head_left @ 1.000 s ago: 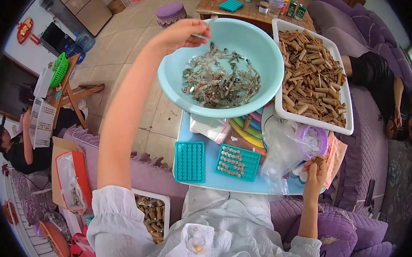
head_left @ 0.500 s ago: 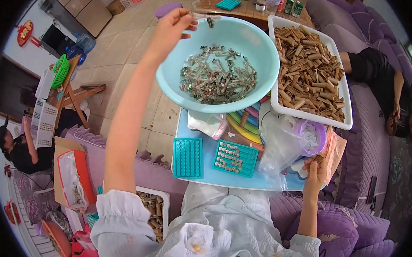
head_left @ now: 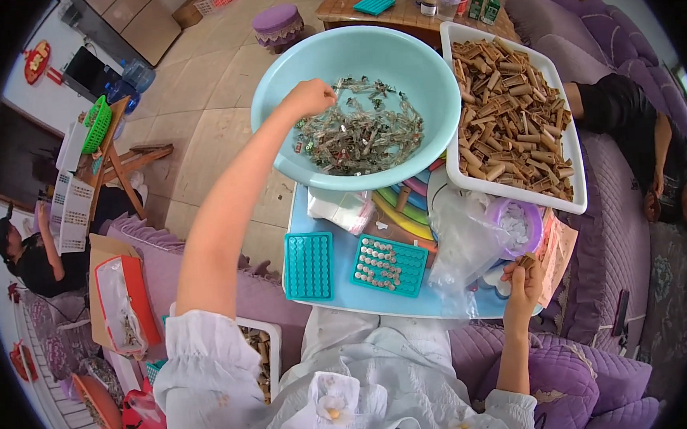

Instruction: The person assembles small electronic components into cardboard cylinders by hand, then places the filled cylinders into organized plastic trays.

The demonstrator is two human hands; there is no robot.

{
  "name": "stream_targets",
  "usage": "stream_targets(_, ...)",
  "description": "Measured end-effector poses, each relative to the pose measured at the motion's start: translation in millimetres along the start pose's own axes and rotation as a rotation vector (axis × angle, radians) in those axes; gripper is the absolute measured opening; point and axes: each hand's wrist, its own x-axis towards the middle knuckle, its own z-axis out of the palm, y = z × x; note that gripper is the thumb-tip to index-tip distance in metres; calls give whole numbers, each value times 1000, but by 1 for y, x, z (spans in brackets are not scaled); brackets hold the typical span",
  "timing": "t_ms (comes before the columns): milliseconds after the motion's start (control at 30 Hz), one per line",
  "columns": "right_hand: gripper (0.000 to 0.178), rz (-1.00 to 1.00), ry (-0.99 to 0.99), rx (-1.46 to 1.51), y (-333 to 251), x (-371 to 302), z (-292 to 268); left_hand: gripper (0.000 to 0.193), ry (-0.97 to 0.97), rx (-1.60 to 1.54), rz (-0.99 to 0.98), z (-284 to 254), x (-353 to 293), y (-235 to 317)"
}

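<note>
Evidently, work is only partway along. Upper centre, the left hand point(head_left: 310, 98) is over the basin point(head_left: 399, 55), fingers drawn narrow; whether it grips any of the clear pieces point(head_left: 359, 140) cannot be told. Lower right, the right hand point(head_left: 523, 281) pinches a brown piece point(head_left: 527, 260). On the tabletop point(head_left: 342, 261), right of centre, discs point(head_left: 378, 253) occupy part of one grid point(head_left: 413, 267); its neighbour shows none. Much remains: clear pieces cover the basin's floor, and brown tubes point(head_left: 513, 112) heap the tray point(head_left: 578, 163), upper right.
</note>
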Motion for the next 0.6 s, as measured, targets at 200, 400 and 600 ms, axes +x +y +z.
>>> stream_targets(200,16,30,-17,-49,7,3,0,19,142,107,-147,49,60,1)
stream_targets(400,15,30,28,-38,10,11,-3,17,252,164,-117,49,75,-4)
stream_targets(600,16,33,34,-42,11,12,-2,23,-14,-756,-43,-53,44,4)
